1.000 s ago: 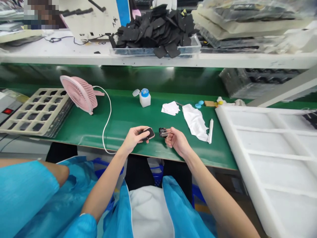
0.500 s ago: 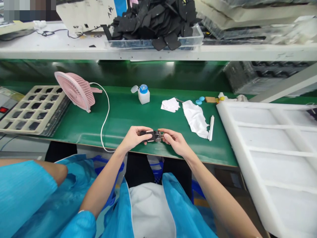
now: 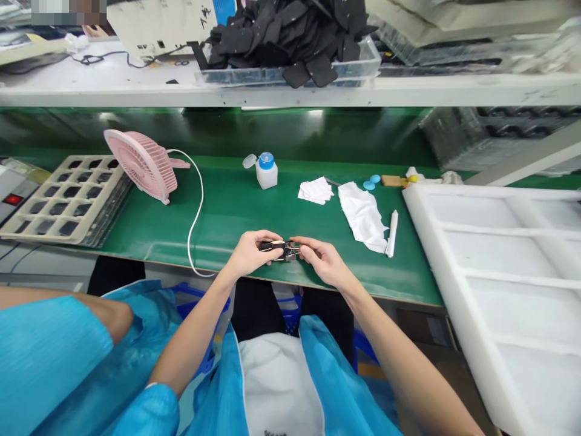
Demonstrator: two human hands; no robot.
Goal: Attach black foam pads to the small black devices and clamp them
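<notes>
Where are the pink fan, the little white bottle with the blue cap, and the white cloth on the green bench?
pink fan (image 3: pixel 141 165), head view, middle of its round grille.
white bottle (image 3: pixel 266 175), head view, its white body.
white cloth (image 3: pixel 363 215), head view, middle of the crumpled sheet.

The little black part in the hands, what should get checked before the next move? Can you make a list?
1. Left hand grips the small black part: ok.
2. Right hand grips the metal clip: ok.
3. Clip and part meet between the hands: ok.
4. Clip seated straight on the part: cannot tell, fingers hide it.
5. Hands clear of the fan's white cable: ok, it lies to the left.
6. White cloth lies near the right hand: ok.
</notes>
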